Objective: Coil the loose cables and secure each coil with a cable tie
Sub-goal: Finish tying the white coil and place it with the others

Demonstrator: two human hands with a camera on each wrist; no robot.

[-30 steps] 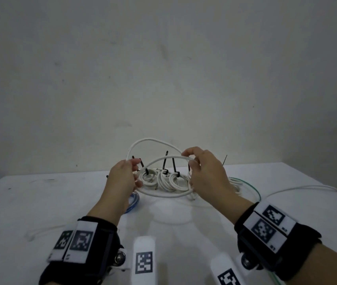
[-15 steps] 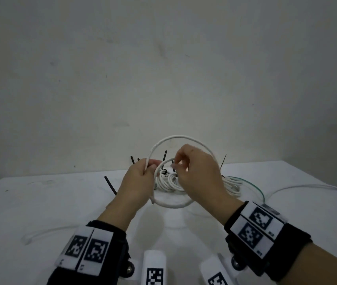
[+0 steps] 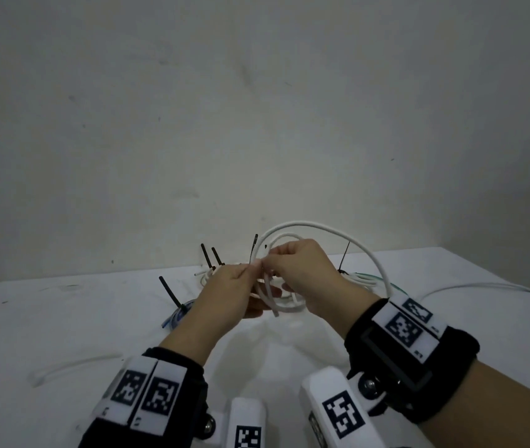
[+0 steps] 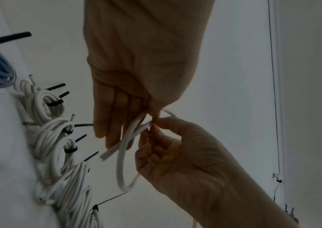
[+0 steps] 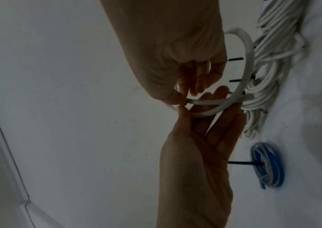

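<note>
A stiff white cable (image 3: 305,223) is held in the air above the white table (image 3: 63,318), wound into a few loops. My left hand (image 3: 254,270) pinches the crossing strands between thumb and fingers, and the short free end hangs below it. My right hand (image 3: 268,263) pinches the same cable right beside the left thumb. One wide loop arcs over the right hand toward the wrist. In the left wrist view the left hand (image 4: 146,117) and right hand (image 4: 150,129) meet on the cable (image 4: 120,166). In the right wrist view the right hand (image 5: 183,98) pinches the cable (image 5: 248,54) above the left hand (image 5: 195,108).
Several white coils (image 3: 215,273) tied with black cable ties lie in a row at the table's back. A tied blue coil (image 3: 176,315) sits to their left. One loose white cable (image 3: 73,367) lies at front left, another (image 3: 483,286) at far right. A wall stands close behind.
My hands have come together from about a loop's width apart. The wide loop was folded into smaller turns, and a new big loop now rises over the right hand.
</note>
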